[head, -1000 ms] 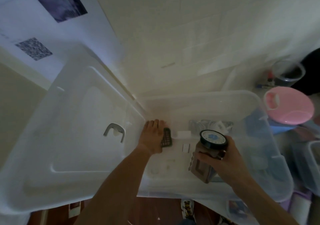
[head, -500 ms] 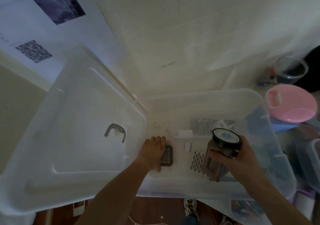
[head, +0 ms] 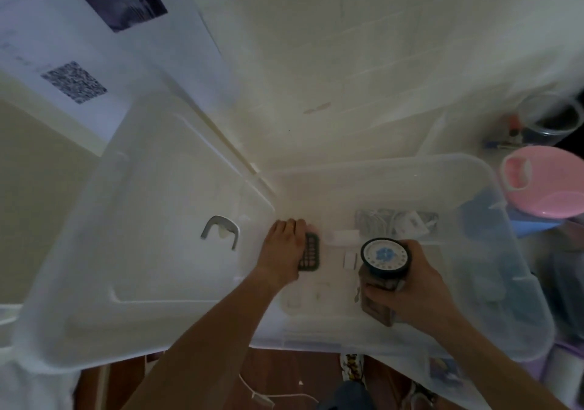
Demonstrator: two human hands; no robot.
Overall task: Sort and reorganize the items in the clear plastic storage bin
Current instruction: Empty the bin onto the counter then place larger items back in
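Pale wall, QR-code sheet [head: 74, 82], clear bin [head: 493, 194], right hand [head: 410, 286] gripping jar [head: 384, 270]

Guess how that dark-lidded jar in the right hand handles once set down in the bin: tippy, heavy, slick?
The jar looks taller than wide with a broad lid, so probably tippy if nudged. It seems full of brown contents, likely heavy for its size. The right hand wraps its side; the clear wall may be slick, hard to confirm.
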